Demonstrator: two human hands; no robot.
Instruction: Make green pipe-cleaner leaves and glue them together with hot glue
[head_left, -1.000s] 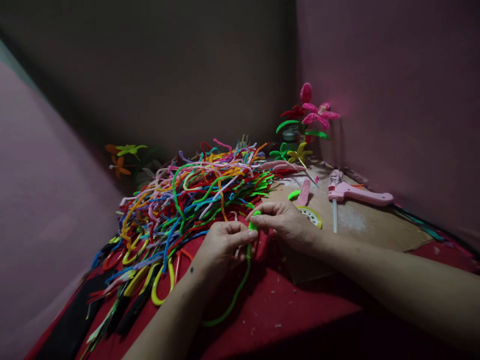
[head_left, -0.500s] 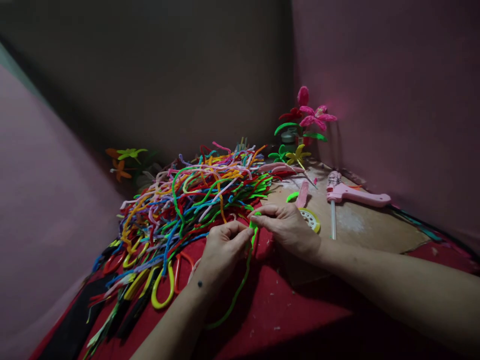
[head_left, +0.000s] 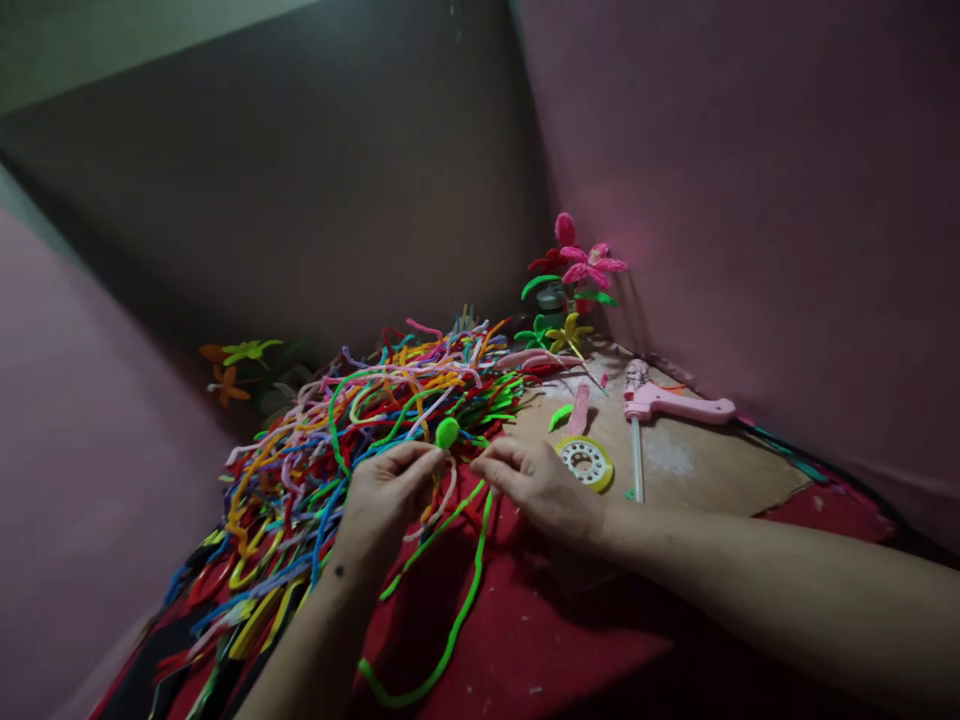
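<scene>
Head view: cardboard (head_left: 720,468) overlies red cloth (head_left: 547,635) beside pink wall (head_left: 750,220).

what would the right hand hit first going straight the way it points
Probably the rounded green piece in the left hand, or that hand itself, since the right hand points leftward at them; depth is hard to judge.

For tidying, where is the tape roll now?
The tape roll lies right of centre in the head view, between the right hand and the glue gun.

left hand (head_left: 384,502): bare, small round dark wrist mark (head_left: 339,571) | right hand (head_left: 547,495): bare | forearms (head_left: 750,570): uncovered
</scene>
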